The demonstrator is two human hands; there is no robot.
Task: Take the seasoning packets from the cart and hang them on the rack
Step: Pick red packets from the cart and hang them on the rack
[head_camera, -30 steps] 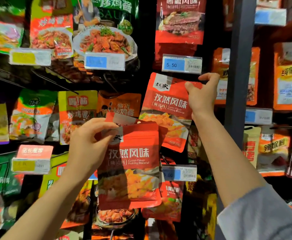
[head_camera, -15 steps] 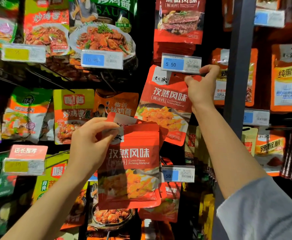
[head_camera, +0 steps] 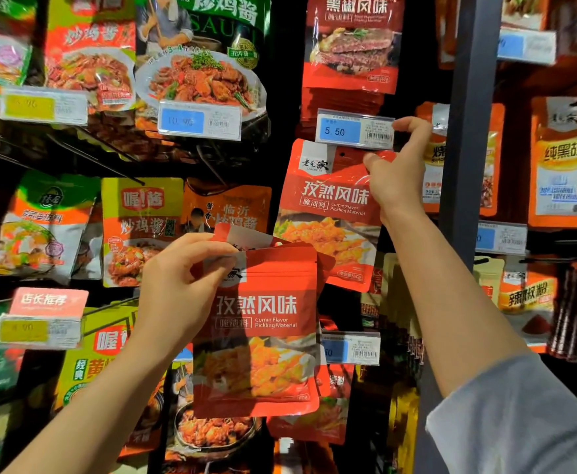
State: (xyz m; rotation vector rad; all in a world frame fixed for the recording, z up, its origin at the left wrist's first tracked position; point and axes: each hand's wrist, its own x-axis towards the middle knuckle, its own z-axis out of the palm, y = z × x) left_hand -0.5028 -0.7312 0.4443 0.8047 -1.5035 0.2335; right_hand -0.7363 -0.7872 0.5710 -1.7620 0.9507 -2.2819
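Lifting over the last second, the right hand [head_camera: 398,172] has carried its red cumin packet [head_camera: 328,213] up the rack, so that the packet's top edge now sits just under the blue price tag [head_camera: 355,131], where a second ago it hung clearly lower. A small dark punch hole [head_camera: 342,154] near the packet's top now lies close below the tag. I judge that the hole is being brought level with the hook behind the tag, though the hook itself is hidden, so I cannot tell whether the packet is already threaded on. The packet hangs a little tilted, its lower end swung toward the left.

The right hand pinches the packet's upper right corner between thumb and curled fingers, the index finger raised and touching the tag's right end. The left hand [head_camera: 181,285] has barely moved: it grips a stack of the same red packets [head_camera: 263,336] by their upper left corner, thumb in front and fingers folded behind, holding them upright in front of the lower rows of the rack. At least one more packet peeks out behind the front one, so several hangings remain. The cart is out of view.
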